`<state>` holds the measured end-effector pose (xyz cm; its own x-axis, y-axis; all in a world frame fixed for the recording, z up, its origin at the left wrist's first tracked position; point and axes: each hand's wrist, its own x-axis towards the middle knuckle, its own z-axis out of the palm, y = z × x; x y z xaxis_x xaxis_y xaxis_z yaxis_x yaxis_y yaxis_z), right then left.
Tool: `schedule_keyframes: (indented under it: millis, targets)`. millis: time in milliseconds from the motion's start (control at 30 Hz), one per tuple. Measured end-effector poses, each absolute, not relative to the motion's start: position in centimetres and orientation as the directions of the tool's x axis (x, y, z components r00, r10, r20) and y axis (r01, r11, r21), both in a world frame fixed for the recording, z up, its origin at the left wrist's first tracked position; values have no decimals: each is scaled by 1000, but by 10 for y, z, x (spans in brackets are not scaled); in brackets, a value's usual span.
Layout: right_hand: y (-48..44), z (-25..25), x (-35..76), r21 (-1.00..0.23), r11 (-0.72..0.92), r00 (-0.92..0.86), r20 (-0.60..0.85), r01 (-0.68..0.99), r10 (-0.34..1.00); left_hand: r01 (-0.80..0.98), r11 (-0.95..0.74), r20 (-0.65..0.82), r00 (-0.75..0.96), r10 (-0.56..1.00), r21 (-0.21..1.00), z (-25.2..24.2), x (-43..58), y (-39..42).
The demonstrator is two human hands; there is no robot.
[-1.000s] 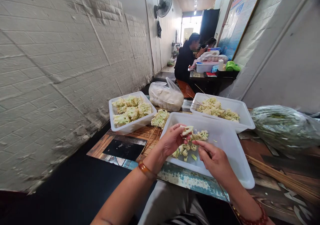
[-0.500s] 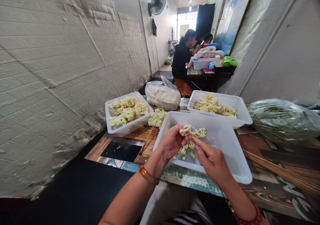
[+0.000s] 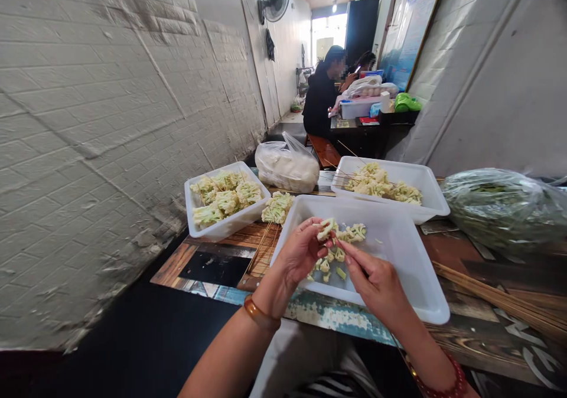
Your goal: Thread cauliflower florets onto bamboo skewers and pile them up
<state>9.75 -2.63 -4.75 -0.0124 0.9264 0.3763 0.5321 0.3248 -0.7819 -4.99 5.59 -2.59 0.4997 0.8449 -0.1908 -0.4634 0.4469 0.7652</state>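
Note:
My left hand (image 3: 301, 250) pinches a cauliflower floret (image 3: 326, 228) over a white plastic tub (image 3: 401, 268) that holds a few loose florets. My right hand (image 3: 374, 283) is closed just right of the floret, its fingertips touching it; it seems to grip a thin bamboo skewer, which I can barely make out. Both hands hover over the near left part of the tub.
Two other white tubs of skewered cauliflower (image 3: 224, 200) (image 3: 390, 188) stand behind. A pile of skewered florets (image 3: 278, 207) lies between them, a white bag (image 3: 287, 166) beyond. A clear bag of greens (image 3: 505, 206) and bamboo skewers (image 3: 500, 303) lie right. People sit at a far table (image 3: 325, 94).
My right hand has moved up to meet the floret in my left hand. The view has shifted slightly; the tubs have not moved.

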Motion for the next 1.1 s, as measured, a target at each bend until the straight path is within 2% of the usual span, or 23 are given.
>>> schedule_keyframes:
  millis: [233,567,1100]
  targets:
    - [-28,-51,100,-750,356,-70,385,557,920,-465,400,-207,411,888,790,-25,-53,52]
    - [-30,-55,99,-700,348,-86,381,624,921,-478,341,-125,428,895,810,-31,-58,50]
    - [-30,-55,96,-723,292,-1,374,626,927,-416,256,-32,473,880,873,-35,-53,45]
